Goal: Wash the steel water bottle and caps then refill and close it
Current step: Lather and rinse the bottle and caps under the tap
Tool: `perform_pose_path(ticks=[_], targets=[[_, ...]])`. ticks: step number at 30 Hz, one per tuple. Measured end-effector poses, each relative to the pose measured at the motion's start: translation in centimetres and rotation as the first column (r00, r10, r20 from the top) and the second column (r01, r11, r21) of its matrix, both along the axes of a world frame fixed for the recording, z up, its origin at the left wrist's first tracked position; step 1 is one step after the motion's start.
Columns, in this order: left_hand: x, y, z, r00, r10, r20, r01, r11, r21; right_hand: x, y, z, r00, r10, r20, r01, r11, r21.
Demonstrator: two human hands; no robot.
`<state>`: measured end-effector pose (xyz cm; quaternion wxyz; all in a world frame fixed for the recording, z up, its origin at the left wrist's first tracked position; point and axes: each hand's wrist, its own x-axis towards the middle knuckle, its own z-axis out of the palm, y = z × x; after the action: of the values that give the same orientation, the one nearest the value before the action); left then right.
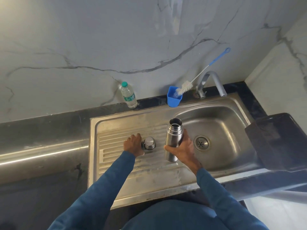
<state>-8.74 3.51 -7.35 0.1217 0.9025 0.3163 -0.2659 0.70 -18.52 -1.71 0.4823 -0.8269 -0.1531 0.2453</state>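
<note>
Right hand (181, 150) grips bottle (173, 138), upright, mouth open, at basin's left edge. Cap (149, 143) sits on drainboard (116, 140), just beside left hand (133, 144); fingers curled down, hold unclear. Tap (214, 80) far right.

Dim, cool, even light throughout. A warm glow is seen at the top left corner. A bright streak of glare is carried along the rounded counter edge (41, 155); softer sheen is noted on the sink basin (221, 123) and wall (116, 39). Straight lines are bowed toward the edges by the wide lens. The far corners are darkened. Overall detail is softened, slightly smeared.
</note>
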Motion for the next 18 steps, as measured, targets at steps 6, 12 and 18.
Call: perform_pose_path(ticks=[6,12,18], targets=[[0.4,-0.5,0.4,0.993,-0.068,0.094,0.066,0.997,0.028,2.2,-0.3,1.4,0.976,0.043,-0.215,-0.032,0.998,0.053],[1.8,-3.1,3.3,0.697,-0.229,0.680,0.477,0.856,-0.200,3.8,0.9,2.6,0.721,0.058,-0.690,-0.020,0.998,0.063],[2.5,-5.1,8.2,0.574,0.001,0.819,0.558,0.731,-0.393,4.5,1.5,1.3,0.381,0.090,-0.920,0.106,0.984,0.140]])
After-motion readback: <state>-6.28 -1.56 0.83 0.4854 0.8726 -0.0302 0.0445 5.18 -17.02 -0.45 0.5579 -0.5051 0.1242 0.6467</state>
